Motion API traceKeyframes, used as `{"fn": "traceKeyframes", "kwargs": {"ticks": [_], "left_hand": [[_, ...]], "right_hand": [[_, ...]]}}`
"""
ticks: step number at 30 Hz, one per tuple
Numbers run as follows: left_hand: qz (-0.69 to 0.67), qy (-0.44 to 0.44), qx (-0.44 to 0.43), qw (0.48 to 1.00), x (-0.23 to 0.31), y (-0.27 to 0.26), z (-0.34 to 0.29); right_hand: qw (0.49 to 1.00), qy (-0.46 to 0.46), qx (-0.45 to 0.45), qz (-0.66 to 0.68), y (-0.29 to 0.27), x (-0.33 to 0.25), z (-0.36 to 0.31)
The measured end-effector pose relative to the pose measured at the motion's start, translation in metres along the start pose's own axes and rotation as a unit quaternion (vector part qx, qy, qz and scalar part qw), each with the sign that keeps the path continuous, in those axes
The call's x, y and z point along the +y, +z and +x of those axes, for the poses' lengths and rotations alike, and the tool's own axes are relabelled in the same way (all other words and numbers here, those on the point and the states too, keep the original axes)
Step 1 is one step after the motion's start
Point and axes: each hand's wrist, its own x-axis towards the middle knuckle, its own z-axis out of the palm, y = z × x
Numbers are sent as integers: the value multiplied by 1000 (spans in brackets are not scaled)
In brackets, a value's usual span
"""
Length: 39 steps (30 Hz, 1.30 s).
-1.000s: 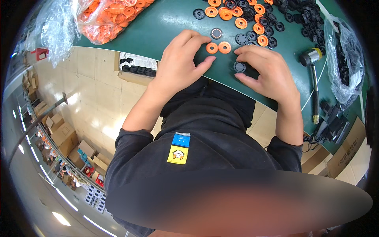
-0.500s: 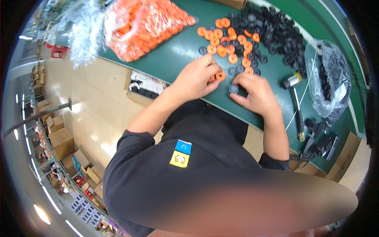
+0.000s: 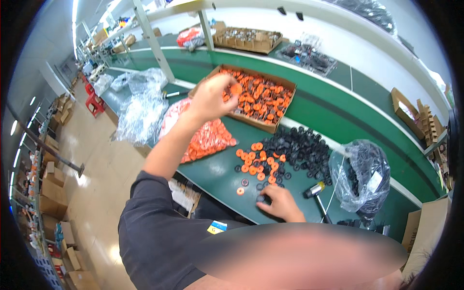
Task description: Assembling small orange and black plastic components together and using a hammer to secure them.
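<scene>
Over the near left part of a shallow cardboard box (image 3: 256, 124) is my left hand (image 3: 214, 99), its fingertips closed on an orange ring (image 3: 236, 89). Many orange and black ring pieces (image 3: 263, 96) fill that box. My right hand (image 3: 281, 204) rests by the near edge of the green table (image 3: 212, 181), thumb and fingers closed around a dark round piece (image 3: 261, 198). Just beyond it lie loose orange rings (image 3: 252, 155) and a heap of black rings (image 3: 302, 150). A single orange ring (image 3: 240, 191) lies apart, left of my right hand.
A clear bag of orange rings (image 3: 208, 140) lies left of the loose pieces, with crumpled clear plastic (image 3: 140, 113) beyond. To the right are a hammer (image 3: 315, 190) and a plastic bag of black pieces (image 3: 361, 176). Behind the box runs a green conveyor belt (image 3: 328, 101).
My left hand has moved from the table's near edge up and away to the cardboard box, still pinching orange. My right hand stays near the edge. The view has tilted up.
</scene>
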Motion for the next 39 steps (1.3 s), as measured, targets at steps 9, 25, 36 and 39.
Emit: {"fn": "traceKeyframes", "kwargs": {"ticks": [9,25,36,39], "left_hand": [[-24,-104,182,978,-70,-22,286],[-42,-140,17,989,-82,39,355],[74,410,-26,909,141,-24,122],[-26,403,-109,908,165,-58,58]], "right_hand": [[999,36,1,-5,-7,6,1],[999,47,22,7,-7,8,1],[997,63,10,54,3,10,3],[998,-33,60,9,15,20,9]]}}
